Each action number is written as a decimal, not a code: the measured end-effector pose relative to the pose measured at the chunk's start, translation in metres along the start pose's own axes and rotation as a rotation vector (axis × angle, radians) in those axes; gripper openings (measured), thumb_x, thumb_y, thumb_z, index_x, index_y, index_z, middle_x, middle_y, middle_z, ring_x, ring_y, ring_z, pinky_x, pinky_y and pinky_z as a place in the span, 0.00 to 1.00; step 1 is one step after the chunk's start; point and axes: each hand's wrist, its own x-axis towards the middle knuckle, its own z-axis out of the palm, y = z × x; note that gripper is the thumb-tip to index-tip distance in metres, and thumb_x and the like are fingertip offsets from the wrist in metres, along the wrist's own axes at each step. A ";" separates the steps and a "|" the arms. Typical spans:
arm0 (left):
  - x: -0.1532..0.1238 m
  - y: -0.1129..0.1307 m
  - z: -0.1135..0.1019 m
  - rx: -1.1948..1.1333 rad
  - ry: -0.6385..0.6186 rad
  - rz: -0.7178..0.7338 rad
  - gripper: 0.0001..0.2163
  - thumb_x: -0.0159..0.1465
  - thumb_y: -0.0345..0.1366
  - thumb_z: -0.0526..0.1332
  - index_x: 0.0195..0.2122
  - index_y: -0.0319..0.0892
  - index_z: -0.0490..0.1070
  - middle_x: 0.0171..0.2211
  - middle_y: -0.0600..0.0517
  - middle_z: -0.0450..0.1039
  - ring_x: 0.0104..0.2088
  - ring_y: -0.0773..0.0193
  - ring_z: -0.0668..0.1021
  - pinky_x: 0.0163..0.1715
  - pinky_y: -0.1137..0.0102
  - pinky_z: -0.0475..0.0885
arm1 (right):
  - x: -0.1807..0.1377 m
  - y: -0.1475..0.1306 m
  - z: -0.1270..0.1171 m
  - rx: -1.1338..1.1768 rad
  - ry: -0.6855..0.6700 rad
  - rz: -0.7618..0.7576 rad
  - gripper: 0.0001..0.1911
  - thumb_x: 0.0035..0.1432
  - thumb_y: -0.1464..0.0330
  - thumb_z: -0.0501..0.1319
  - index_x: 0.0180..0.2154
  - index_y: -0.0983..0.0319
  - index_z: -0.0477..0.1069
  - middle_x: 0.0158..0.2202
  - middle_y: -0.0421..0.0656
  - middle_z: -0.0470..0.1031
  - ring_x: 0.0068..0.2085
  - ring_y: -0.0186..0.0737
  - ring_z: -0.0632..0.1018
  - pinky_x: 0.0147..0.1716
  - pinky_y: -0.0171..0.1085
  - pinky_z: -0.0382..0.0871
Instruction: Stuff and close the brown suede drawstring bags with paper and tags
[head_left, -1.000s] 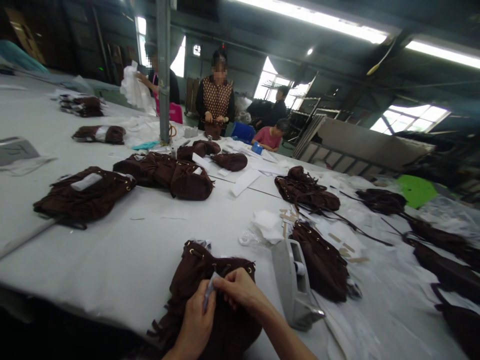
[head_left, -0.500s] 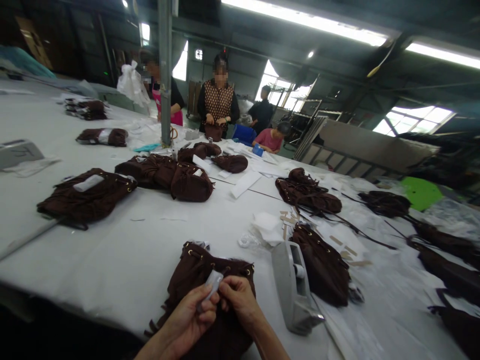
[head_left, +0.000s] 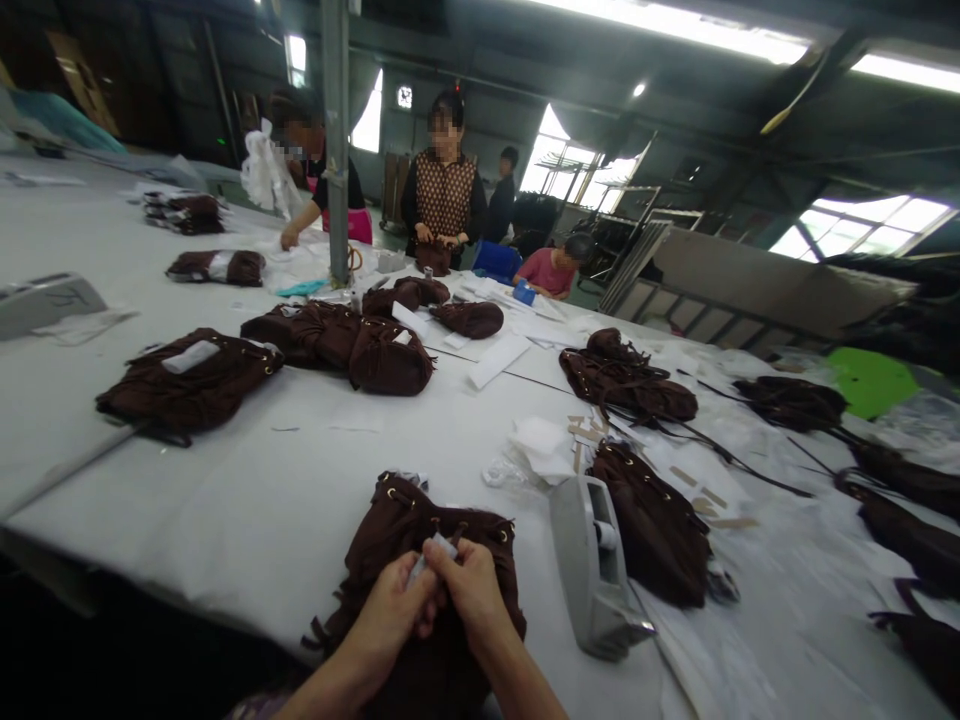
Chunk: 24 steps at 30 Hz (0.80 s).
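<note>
At the frame's lower centre, the left hand (head_left: 391,605) and right hand (head_left: 472,585) are pinching a pale strip (head_left: 444,544) together over a brown fringed drawstring bag (head_left: 448,655), which is lying on the white table (head_left: 232,510), presumably so the table is bearing its weight.

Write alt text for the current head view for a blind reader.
A left hand and right hand pinch a small pale strip over a brown bag with gold eyelets on a white table. A grey tape dispenser stands to the bag's right; more brown bags and co-workers are beyond.
</note>
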 end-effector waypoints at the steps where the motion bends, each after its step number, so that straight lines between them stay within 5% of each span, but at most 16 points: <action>1: -0.002 0.000 -0.001 -0.046 0.013 -0.026 0.19 0.54 0.50 0.63 0.33 0.38 0.67 0.21 0.56 0.65 0.20 0.72 0.67 0.19 0.77 0.61 | 0.001 0.000 0.001 0.027 0.002 0.000 0.25 0.46 0.47 0.62 0.23 0.64 0.65 0.15 0.37 0.66 0.16 0.30 0.65 0.16 0.30 0.55; 7: -0.016 -0.003 -0.010 -0.271 -0.022 -0.100 0.21 0.50 0.48 0.68 0.39 0.39 0.71 0.30 0.50 0.71 0.30 0.67 0.74 0.29 0.74 0.70 | 0.007 0.007 -0.003 0.077 0.037 -0.013 0.23 0.41 0.52 0.67 0.21 0.65 0.66 0.18 0.37 0.66 0.21 0.30 0.64 0.20 0.30 0.58; 14: -0.017 -0.014 -0.006 -0.219 0.122 -0.076 0.21 0.48 0.49 0.69 0.36 0.37 0.71 0.31 0.48 0.74 0.31 0.64 0.75 0.31 0.71 0.72 | -0.004 -0.004 -0.007 -0.125 0.102 -0.090 0.20 0.46 0.53 0.64 0.28 0.65 0.72 0.20 0.38 0.68 0.22 0.32 0.66 0.21 0.32 0.59; 17: -0.017 -0.012 -0.005 -0.196 0.144 -0.074 0.21 0.49 0.48 0.68 0.35 0.37 0.70 0.31 0.47 0.75 0.30 0.65 0.75 0.31 0.71 0.72 | -0.026 -0.021 -0.056 -0.297 0.344 -0.175 0.23 0.48 0.51 0.62 0.33 0.65 0.74 0.21 0.39 0.70 0.24 0.36 0.69 0.25 0.34 0.63; 19: -0.019 -0.012 -0.005 -0.180 0.139 -0.069 0.20 0.50 0.48 0.68 0.34 0.37 0.70 0.31 0.47 0.75 0.30 0.65 0.75 0.30 0.71 0.73 | -0.044 -0.029 -0.106 -0.379 0.632 -0.172 0.25 0.50 0.48 0.58 0.24 0.65 0.73 0.20 0.42 0.70 0.25 0.38 0.70 0.27 0.35 0.64; 21: -0.019 -0.013 -0.005 -0.176 0.143 -0.072 0.20 0.49 0.47 0.69 0.34 0.36 0.70 0.31 0.47 0.76 0.30 0.64 0.76 0.30 0.71 0.73 | -0.062 -0.029 -0.156 -0.401 0.914 -0.179 0.27 0.48 0.47 0.58 0.31 0.65 0.75 0.29 0.47 0.76 0.31 0.43 0.73 0.31 0.37 0.66; 24: -0.018 -0.020 -0.006 -0.182 0.175 -0.092 0.21 0.45 0.46 0.71 0.35 0.36 0.71 0.32 0.46 0.77 0.32 0.62 0.77 0.31 0.70 0.75 | -0.085 -0.018 -0.205 -0.341 0.980 -0.086 0.33 0.44 0.44 0.58 0.38 0.67 0.76 0.40 0.53 0.77 0.39 0.49 0.75 0.37 0.41 0.67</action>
